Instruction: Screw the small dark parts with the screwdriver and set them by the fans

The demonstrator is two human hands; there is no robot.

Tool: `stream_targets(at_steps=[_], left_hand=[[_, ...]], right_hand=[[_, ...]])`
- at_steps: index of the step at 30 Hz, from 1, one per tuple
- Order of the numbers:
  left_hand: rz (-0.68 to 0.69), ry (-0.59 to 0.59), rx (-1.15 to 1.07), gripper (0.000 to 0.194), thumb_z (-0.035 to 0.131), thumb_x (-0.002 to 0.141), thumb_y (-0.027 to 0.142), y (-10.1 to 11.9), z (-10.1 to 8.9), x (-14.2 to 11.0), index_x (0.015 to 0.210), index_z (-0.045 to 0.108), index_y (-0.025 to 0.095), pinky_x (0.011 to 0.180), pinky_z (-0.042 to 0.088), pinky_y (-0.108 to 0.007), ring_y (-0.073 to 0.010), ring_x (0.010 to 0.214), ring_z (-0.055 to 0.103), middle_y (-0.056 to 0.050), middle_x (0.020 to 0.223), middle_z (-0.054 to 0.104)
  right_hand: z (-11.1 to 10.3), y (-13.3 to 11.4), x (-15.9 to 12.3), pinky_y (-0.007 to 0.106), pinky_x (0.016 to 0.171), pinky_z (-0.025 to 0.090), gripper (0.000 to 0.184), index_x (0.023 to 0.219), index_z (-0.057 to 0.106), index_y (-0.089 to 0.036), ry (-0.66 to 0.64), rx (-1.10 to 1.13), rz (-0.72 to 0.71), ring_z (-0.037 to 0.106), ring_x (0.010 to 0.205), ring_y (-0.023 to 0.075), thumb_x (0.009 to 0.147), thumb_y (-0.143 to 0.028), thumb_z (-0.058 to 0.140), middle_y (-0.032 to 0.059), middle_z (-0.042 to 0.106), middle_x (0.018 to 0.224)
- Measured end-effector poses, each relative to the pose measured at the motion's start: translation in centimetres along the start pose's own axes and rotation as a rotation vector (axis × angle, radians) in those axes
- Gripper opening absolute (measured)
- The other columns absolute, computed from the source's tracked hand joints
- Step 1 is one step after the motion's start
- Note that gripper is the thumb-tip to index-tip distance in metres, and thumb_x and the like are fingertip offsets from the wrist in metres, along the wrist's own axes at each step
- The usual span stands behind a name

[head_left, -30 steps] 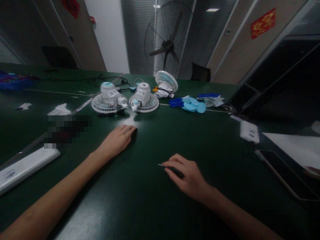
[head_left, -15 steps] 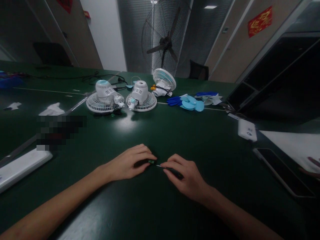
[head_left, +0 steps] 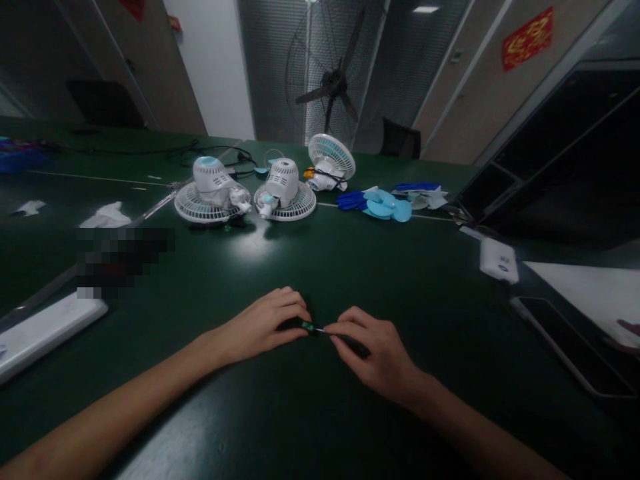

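Note:
My left hand rests on the green table with its fingers closed around a small green circuit board, most of it hidden by the fingers. My right hand grips a slim screwdriver with a dark handle. Its thin metal shaft points left, and the tip meets or nearly meets the board's right end; actual contact is too small to make out.
Across the table stand three white fan heads, with light-blue fan blades and blue gloves to their right. A phone and a white box lie right; a long white case lies left.
More of the green board shows between my left fingertips now. The gap between the board and the screwdriver tip has narrowed. The whole view has shifted slightly.

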State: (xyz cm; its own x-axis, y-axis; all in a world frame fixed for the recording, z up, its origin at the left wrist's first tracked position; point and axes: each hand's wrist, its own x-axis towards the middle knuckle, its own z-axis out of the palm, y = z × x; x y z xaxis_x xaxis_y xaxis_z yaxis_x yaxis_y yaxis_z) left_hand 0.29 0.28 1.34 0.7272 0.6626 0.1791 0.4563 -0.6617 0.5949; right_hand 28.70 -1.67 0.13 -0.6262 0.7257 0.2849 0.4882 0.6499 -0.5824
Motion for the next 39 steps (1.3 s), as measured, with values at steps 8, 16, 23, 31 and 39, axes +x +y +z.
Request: stream_targets(at_steps=[8, 16, 23, 31, 39], left_hand=[[0.003, -0.014, -0.002, 0.016, 0.064, 0.103, 0.031, -0.03, 0.06, -0.02, 0.116, 0.069, 0.023, 0.095, 0.047, -0.037, -0.0227, 0.107, 0.059, -0.007, 0.113, 0.065], [-0.009, -0.013, -0.013, 0.015, 0.067, 0.101, 0.028, -0.04, 0.25, 0.01, 0.115, 0.068, 0.024, 0.096, 0.047, -0.037, -0.0224, 0.107, 0.058, -0.006, 0.113, 0.064], [-0.016, -0.002, -0.036, 0.015, 0.069, 0.099, 0.028, 0.06, 0.26, 0.09, 0.113, 0.068, 0.023, 0.096, 0.047, -0.037, -0.0224, 0.107, 0.057, -0.006, 0.114, 0.063], [-0.061, 0.006, -0.048, 0.014, 0.069, 0.098, 0.028, 0.14, 0.27, 0.15, 0.111, 0.066, 0.023, 0.098, 0.047, -0.037, -0.0231, 0.111, 0.057, -0.006, 0.118, 0.061], [-0.038, -0.015, -0.037, 0.016, 0.071, 0.097, 0.029, 0.16, 0.24, 0.15, 0.112, 0.068, 0.024, 0.104, 0.046, -0.041, -0.0236, 0.111, 0.058, -0.006, 0.12, 0.063]], right_hand=[[0.06, -0.08, 0.07, 0.027, 0.069, 0.053, 0.025, 0.126, 0.071, -0.025, -0.019, -0.009, -0.019, 0.067, 0.086, 0.0152, 0.105, -0.021, 0.058, 0.0052, 0.068, 0.111], [0.08, -0.2, 0.08, 0.028, 0.069, 0.053, 0.027, 0.129, 0.07, -0.027, -0.05, -0.034, -0.03, 0.067, 0.086, 0.0154, 0.104, -0.021, 0.06, 0.0043, 0.067, 0.113], [0.37, -0.22, 0.29, 0.028, 0.071, 0.054, 0.027, 0.129, 0.069, -0.025, -0.001, -0.048, -0.012, 0.067, 0.088, 0.0165, 0.105, -0.021, 0.058, 0.0058, 0.067, 0.113], [0.18, -0.26, 0.27, 0.027, 0.069, 0.053, 0.024, 0.123, 0.072, -0.024, 0.041, -0.008, -0.014, 0.067, 0.084, 0.0149, 0.103, -0.021, 0.059, 0.0043, 0.067, 0.106], [0.62, -0.12, 0.32, 0.027, 0.068, 0.052, 0.027, 0.13, 0.069, -0.024, 0.0, -0.076, -0.043, 0.066, 0.086, 0.0153, 0.107, -0.023, 0.056, 0.0057, 0.067, 0.113]])
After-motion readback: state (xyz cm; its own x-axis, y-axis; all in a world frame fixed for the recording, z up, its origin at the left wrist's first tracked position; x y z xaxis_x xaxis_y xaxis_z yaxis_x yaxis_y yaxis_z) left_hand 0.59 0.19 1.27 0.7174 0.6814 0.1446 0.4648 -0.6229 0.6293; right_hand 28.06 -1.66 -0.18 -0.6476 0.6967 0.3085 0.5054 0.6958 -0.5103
